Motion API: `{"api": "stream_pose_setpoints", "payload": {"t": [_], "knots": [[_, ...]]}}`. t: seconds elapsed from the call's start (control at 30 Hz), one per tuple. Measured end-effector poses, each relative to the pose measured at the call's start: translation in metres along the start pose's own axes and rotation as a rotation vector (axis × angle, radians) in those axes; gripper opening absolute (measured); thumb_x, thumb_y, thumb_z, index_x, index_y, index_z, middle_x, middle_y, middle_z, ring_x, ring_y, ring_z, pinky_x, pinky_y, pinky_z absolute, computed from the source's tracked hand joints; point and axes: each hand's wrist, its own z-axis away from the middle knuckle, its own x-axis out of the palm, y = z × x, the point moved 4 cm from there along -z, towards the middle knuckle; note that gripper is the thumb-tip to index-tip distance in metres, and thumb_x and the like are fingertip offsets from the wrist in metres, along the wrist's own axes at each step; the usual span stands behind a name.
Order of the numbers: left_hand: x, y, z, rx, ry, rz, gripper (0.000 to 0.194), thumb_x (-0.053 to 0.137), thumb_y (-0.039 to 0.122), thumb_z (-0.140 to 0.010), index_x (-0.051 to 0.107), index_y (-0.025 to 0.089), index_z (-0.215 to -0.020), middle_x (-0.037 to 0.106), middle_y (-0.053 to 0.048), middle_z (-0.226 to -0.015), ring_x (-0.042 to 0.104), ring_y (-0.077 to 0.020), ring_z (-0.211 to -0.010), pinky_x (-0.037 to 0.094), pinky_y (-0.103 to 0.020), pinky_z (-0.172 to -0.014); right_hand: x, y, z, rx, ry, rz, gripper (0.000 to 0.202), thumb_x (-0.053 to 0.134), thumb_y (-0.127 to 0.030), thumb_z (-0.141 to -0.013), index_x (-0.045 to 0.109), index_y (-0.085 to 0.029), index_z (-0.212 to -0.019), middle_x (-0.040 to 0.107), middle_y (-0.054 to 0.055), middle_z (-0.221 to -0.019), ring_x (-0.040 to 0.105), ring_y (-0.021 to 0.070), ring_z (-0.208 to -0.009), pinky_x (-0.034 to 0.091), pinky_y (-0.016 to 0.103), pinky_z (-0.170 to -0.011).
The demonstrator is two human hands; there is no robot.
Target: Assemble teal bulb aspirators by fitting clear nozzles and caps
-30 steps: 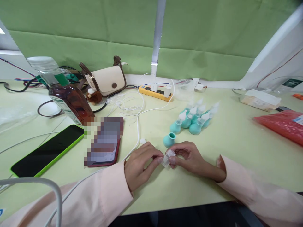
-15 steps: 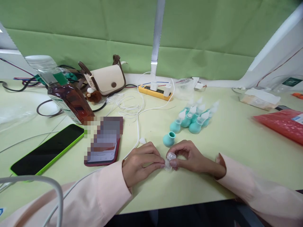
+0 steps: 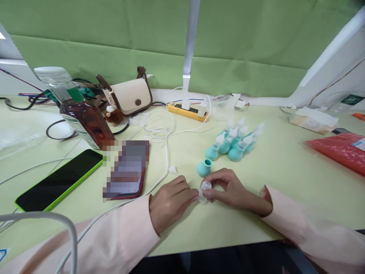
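My right hand [image 3: 228, 186] pinches a small clear plastic connector [image 3: 205, 186] between thumb and fingers, just above the table. From the other side my left hand [image 3: 172, 201] brings its closed fingertips against the connector's left edge. Its thumb is mostly hidden. Right behind the connector stands a teal rubber bulb [image 3: 204, 168], its round mouth open at the top. Further back, several teal bulbs with clear necks and pointed whitish tips stand in a group of nasal aspirators [image 3: 235, 152]. Past my left fingers lies a small white pointed tip [image 3: 172, 169].
Left of my hands lie a dark red phone [image 3: 127, 171] and a green-edged phone [image 3: 59, 180], with white cables around them. A bottle [image 3: 85, 118], a cream handbag [image 3: 131, 97] and a yellow power strip [image 3: 188, 111] stand behind. A red package [image 3: 339, 148] lies at right.
My left fingers have curled in more and shifted slightly at the connector's edge. In my right hand the connector has tilted a little. The bulbs have stayed in place.
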Motion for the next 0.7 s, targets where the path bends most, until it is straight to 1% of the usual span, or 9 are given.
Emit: {"api": "stream_pose_setpoints", "payload": {"t": [0.17, 0.3, 0.43, 0.57, 0.7], "knots": [[-0.002, -0.004, -0.002, -0.072, -0.019, 0.149, 0.013, 0.051, 0.006, -0.075, 0.064, 0.006, -0.073, 0.057, -0.006, -0.053, 0.044, -0.0125, -0.054, 0.038, -0.023, -0.048, 0.001, -0.002, 0.0, -0.056, -0.015, 0.068, 0.016, 0.069, -0.024, -0.06, 0.059, -0.012, -0.064, 0.056, 0.0, -0.054, 0.05, 0.0076, -0.046, 0.043, 0.018, -0.045], [-0.002, -0.005, -0.002, -0.145, -0.007, 0.179, 0.013, 0.052, 0.007, -0.073, 0.064, 0.009, -0.069, 0.056, -0.004, -0.05, 0.045, -0.0113, -0.051, 0.038, -0.021, -0.046, 0.001, -0.002, 0.0, -0.064, -0.017, 0.087, 0.017, 0.068, -0.026, -0.061, 0.059, -0.012, -0.065, 0.057, 0.001, -0.055, 0.05, 0.0078, -0.046, 0.042, 0.018, -0.046], [0.001, -0.006, 0.0, -0.264, -0.019, 0.198, 0.013, 0.051, 0.006, -0.068, 0.061, 0.012, -0.063, 0.052, 0.0, -0.048, 0.046, -0.0095, -0.049, 0.039, -0.02, -0.048, 0.002, -0.002, 0.0, -0.07, -0.022, 0.108, 0.018, 0.067, -0.027, -0.061, 0.06, -0.011, -0.065, 0.055, 0.0, -0.054, 0.05, 0.008, -0.047, 0.042, 0.018, -0.046], [0.002, -0.008, 0.003, -0.356, -0.036, 0.222, 0.01, 0.051, 0.006, -0.063, 0.058, 0.012, -0.059, 0.049, 0.002, -0.047, 0.046, -0.0081, -0.048, 0.039, -0.018, -0.049, 0.002, -0.003, 0.0, -0.076, -0.044, 0.152, 0.018, 0.065, -0.029, -0.063, 0.06, -0.012, -0.067, 0.057, 0.001, -0.056, 0.05, 0.0088, -0.05, 0.043, 0.019, -0.049], [0.003, -0.012, 0.002, -0.449, -0.081, 0.264, 0.009, 0.051, 0.005, -0.061, 0.057, 0.012, -0.059, 0.05, 0.002, -0.049, 0.046, -0.0081, -0.049, 0.039, -0.019, -0.052, 0.003, -0.007, 0.001, -0.112, -0.092, 0.207, 0.012, 0.061, -0.024, -0.067, 0.061, -0.012, -0.068, 0.058, 0.001, -0.057, 0.051, 0.0096, -0.054, 0.043, 0.02, -0.052]]}}
